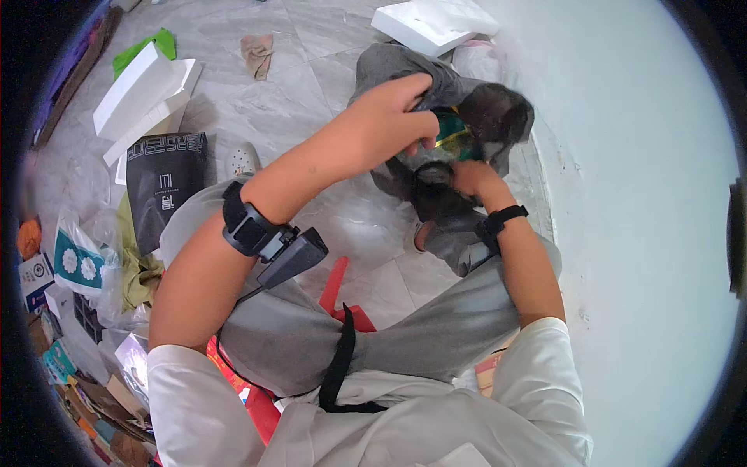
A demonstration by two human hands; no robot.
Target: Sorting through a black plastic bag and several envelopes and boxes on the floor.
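Note:
A dark grey bag (388, 64), fabric or plastic, lies crumpled on the floor before me, close to the wall. Its mouth gapes, and a green and gold shiny package (455, 134) shows inside. My left hand (402, 119) grips the bag's edge on the left, its fingers partly hidden in the folds. On the near right side, my right hand (475, 180) pinches the black folds (435, 181) of the bag; its fingertips are hidden. Each wrist wears a black strap, and a dark device (295, 257) hangs from the left one.
White foam pieces (143, 96) and a black printed bag (166, 192) lie to the left. A foam box (435, 26) and a whitish plastic bag (478, 58) are beyond the grey bag. The white wall (636, 204) rises at right. Packages (79, 262) clutter the lower left.

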